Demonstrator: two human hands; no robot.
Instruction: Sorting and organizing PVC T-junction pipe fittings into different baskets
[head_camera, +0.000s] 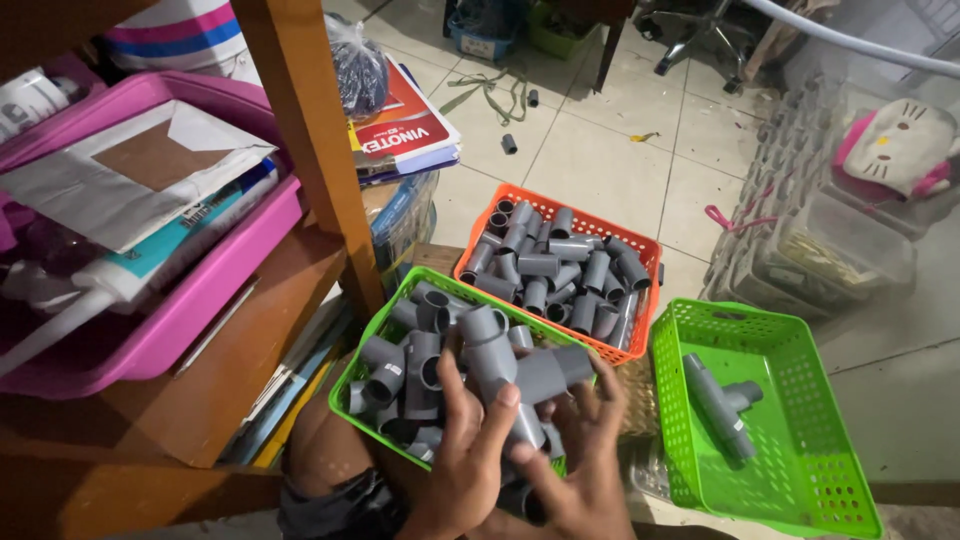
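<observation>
So looking down from my head cam, I had my left hand (462, 465) wrapped around a grey pipe fitting (512, 372), fingers clamped on it, and my right hand (590, 450) pinched the stub sticking out its side. It sat just above the green basket (372, 345) full of grey tees. The orange basket (640, 250) behind held short pipe couplers, and the other green basket (800, 420) on my right had one joined piece (720, 405) lying in it.
</observation>
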